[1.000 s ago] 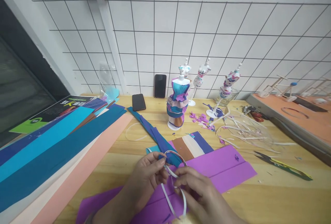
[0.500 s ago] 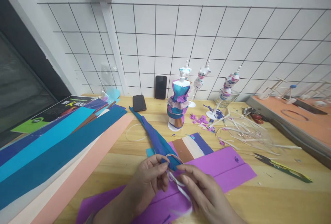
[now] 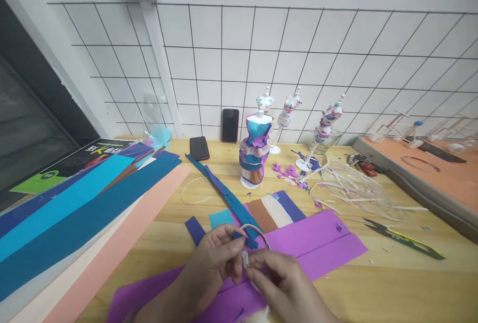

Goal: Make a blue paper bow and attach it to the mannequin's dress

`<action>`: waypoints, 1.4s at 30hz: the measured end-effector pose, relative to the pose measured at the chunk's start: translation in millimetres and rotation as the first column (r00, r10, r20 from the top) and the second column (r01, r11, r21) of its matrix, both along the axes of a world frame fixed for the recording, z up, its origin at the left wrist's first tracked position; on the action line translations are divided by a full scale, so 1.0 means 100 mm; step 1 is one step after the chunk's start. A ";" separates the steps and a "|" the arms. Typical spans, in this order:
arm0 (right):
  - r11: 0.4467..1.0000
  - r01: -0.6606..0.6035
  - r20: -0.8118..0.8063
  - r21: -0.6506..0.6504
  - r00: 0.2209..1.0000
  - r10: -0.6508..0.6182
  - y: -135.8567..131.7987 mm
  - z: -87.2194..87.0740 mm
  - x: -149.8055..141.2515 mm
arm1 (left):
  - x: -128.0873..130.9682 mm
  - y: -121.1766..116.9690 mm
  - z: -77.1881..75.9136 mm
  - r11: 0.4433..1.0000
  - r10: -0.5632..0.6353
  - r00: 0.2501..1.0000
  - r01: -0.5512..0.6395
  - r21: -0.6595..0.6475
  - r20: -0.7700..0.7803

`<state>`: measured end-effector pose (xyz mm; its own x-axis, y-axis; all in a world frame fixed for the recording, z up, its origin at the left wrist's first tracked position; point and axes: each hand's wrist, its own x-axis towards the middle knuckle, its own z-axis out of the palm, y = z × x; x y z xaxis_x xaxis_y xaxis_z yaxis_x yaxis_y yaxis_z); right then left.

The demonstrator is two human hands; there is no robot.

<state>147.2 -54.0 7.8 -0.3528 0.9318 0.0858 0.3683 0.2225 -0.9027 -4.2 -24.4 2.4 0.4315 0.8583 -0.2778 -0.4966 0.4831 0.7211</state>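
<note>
My left hand (image 3: 220, 258) pinches the end of a dark blue crepe-paper strip (image 3: 251, 241) against a thin hoop (image 3: 266, 237). Close beside it, my right hand (image 3: 286, 278) has thumb and forefinger closed on a narrow white ribbon (image 3: 245, 258) at the hoop's lower side. Fingers hide much of the hoop. Beyond the hands, a long teal-and-blue strip (image 3: 224, 191) runs back over the table, and another blue piece (image 3: 194, 230) pokes out left of my left hand. Under both hands lies purple crepe paper (image 3: 317, 243).
Coloured paper sheets (image 3: 93, 213) cover the left side. A mannequin (image 3: 256, 151) dressed in paper stands behind, with smaller ones near it. Two phones (image 3: 230, 125) are at the back. Scissors (image 3: 405, 238) and tangled white ribbon (image 3: 347, 188) lie to the right.
My right hand has moved left and down, its fingers now closed on the white ribbon near the hoop. The long blue strip lies narrower, and a blue end shows left of my left hand.
</note>
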 end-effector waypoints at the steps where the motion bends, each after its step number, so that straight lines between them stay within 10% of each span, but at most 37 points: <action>1: 1.000 -0.004 0.030 -0.001 1.000 0.004 0.00 0.00 0.01 | 0.00 0.00 0.01 1.000 0.013 1.000 -0.013 0.000 -0.010; 35: 0.993 -0.113 0.038 0.022 0.993 0.112 0.01 0.02 0.01 | -0.05 0.07 -0.06 0.972 0.191 0.929 -0.135 0.192 -0.316; 42: 0.979 0.200 -0.015 -0.036 0.980 -0.201 0.01 -0.07 0.06 | -0.05 0.05 -0.02 0.966 0.184 0.906 -0.095 0.242 -0.381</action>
<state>153.3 -53.4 0.5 -0.1573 0.9859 0.0574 0.3853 0.1148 -0.9156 -9.0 -19.5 -0.1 0.1948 0.9591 -0.2052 -0.1979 0.2433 0.9495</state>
